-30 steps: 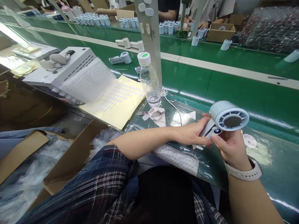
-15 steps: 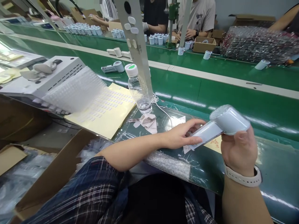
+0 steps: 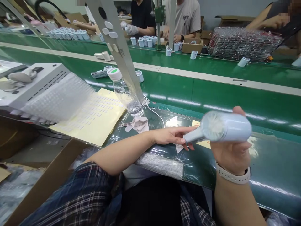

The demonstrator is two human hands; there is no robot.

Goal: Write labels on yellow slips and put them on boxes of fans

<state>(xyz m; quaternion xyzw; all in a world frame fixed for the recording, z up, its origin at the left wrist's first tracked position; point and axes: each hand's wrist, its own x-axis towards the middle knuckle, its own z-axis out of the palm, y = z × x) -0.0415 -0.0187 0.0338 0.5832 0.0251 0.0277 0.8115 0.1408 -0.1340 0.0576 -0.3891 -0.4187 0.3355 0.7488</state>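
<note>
I hold up a light-blue device (image 3: 235, 127) shaped like a hair dryer, with a round barrel and a slim handle (image 3: 195, 134). Its round end, pale and slightly blurred, faces me. My right hand (image 3: 231, 153) is wrapped around the barrel from below and behind, some fingers hidden by it. The end of the handle is pinched by my left hand (image 3: 169, 136), thumb on the near side. Beneath lies a yellow paper (image 3: 204, 143) with red writing. Left of my left hand are a crumpled cloth (image 3: 140, 124) and a clear bottle (image 3: 128, 94) with a white cap.
A yellow sheet (image 3: 94, 125) with rows of small white stickers lies left, beside bubble wrap (image 3: 63, 94). A metal post (image 3: 119, 47) rises behind the bottle. Across the green conveyor (image 3: 178, 84), co-workers handle light-blue cups. A cardboard box (image 3: 47, 175) stands low left.
The device has turned in my hands: its round end now faces me and the handle looks foreshortened. My view has shifted right. A co-worker's gloved hands are now visible at the back.
</note>
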